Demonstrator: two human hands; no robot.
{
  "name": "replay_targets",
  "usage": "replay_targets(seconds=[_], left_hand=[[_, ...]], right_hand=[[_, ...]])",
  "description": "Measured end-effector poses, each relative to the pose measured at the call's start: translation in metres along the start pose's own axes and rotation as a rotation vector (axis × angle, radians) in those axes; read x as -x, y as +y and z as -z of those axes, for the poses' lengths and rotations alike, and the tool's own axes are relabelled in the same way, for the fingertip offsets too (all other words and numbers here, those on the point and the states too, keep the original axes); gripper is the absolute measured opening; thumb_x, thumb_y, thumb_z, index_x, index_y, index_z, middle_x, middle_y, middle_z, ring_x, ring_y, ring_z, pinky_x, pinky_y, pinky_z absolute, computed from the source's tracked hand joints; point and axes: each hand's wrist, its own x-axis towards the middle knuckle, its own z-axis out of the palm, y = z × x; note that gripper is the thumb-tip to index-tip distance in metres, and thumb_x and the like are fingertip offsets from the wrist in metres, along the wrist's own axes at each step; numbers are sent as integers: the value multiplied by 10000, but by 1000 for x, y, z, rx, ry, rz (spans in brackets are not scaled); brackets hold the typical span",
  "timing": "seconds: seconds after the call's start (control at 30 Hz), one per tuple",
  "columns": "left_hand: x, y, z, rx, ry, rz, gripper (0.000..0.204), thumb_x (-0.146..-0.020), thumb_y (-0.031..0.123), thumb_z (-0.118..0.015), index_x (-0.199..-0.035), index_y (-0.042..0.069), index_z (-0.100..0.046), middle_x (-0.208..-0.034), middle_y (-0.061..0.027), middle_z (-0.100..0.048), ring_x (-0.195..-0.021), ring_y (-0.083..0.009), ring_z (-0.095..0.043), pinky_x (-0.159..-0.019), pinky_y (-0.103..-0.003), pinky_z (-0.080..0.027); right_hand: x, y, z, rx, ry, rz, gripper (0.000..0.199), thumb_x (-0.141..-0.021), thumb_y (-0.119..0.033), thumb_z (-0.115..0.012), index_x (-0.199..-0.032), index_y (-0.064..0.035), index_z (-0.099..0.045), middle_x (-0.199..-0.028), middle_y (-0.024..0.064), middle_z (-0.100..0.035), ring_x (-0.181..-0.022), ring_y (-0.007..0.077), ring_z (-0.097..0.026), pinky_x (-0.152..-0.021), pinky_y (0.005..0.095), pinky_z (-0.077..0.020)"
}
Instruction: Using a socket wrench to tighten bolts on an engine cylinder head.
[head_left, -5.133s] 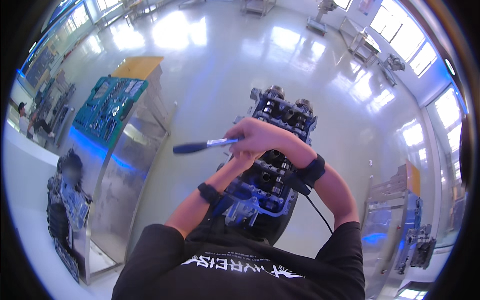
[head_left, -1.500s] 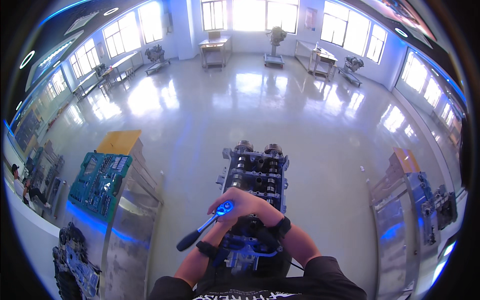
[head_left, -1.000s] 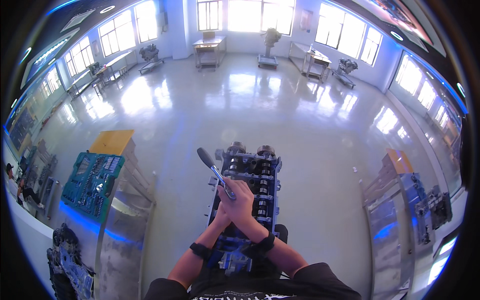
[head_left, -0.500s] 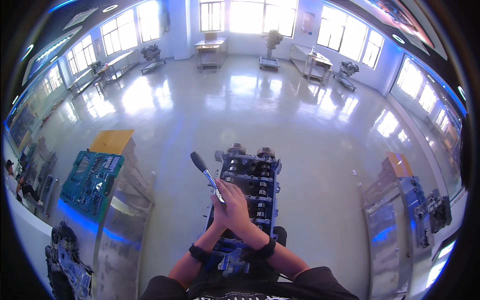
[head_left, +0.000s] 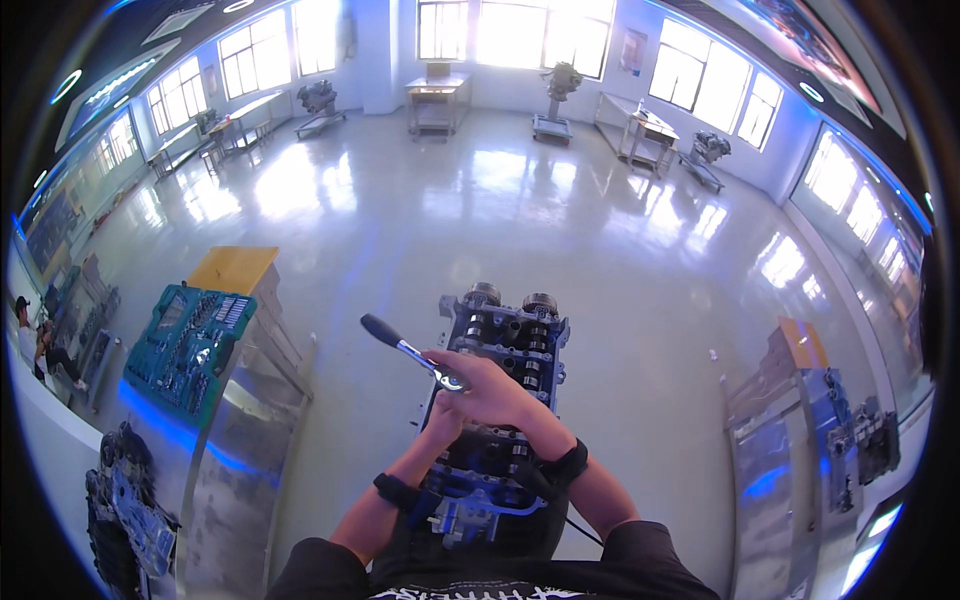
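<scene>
A ratchet wrench [head_left: 408, 349] with a dark grip and shiny shank points up and to the left, its round head close to me. My right hand [head_left: 492, 388] is closed over the head end of the wrench. Just below that head, my left hand [head_left: 443, 424] is curled tight against it; its fingers are largely hidden. Both hands are above an engine cylinder head [head_left: 557, 372] with two rows of camshaft lobes and two round gears at its far end. The hands cover part of its left side.
To the left, a green tool case [head_left: 190, 345] full of sockets lies open on a metal bench [head_left: 240, 455]. An engine part [head_left: 130, 500] stands lower left. Another metal bench [head_left: 775, 470] with engine parts [head_left: 862, 440] is on the right. A person [head_left: 50, 345] sits far left.
The wrench's grip has swung left and down, and its round head now shows. My right hand has shifted right, its forearm farther out. The whole view has shifted slightly.
</scene>
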Motion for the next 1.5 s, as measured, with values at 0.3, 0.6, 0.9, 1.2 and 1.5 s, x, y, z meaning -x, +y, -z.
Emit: replay_targets(seconds=[0.3, 0.6, 0.9, 1.2, 1.5], left_hand=[[-7, -38, 33, -208, -230, -7, 299, -935, 212, -498, -1174, 34, -524, -1043, -36, -550, -884, -83, -558, -646, -210, -446], [-6, -7, 3, -120, -217, 78, 254, -934, 215, -516, -1100, 25, -548, -963, -13, -554, -829, -69, -539, -621, -214, -419], [-5, -10, 0, -108, -217, 46, 227, -934, 219, -535, -1026, 16, -572, -883, 9, -557, -774, -56, -521, -596, -219, -393], [-4, -14, 1, -113, -279, 29, 221, -933, 223, -554, -952, 6, -596, -802, 31, -561, -718, -42, -503, -570, -224, -367], [-7, -15, 14, -175, -292, 125, 285, -924, 226, -590, -1092, -4, -575, -966, -9, -615, -899, -97, -561, -768, -262, -443]], right_hand=[[-16, -2, 8, 103, -335, 248, 427, -738, -45, -600, -1165, -48, -600, -1045, 118, -625, -1088, 270, -537, -941, 379, -404], [6, -19, 8, 427, -323, 391, 108, -660, -174, -656, -745, -108, -664, -857, 37, -571, -946, 208, -528, -895, 362, -362], [10, -38, 7, 712, -122, 183, 308, -614, -283, -707, -848, -85, -680, -842, 78, -596, -919, 233, -567, -827, 350, -422], [-19, -16, 0, 753, -11, -276, 311, -757, -325, -602, -814, -20, -624, -752, 174, -650, -699, 353, -647, -645, 458, -502], [-26, -3, 2, 688, -58, -287, 310, -777, -291, -560, -841, 12, -592, -755, 191, -640, -718, 380, -640, -677, 462, -511]])
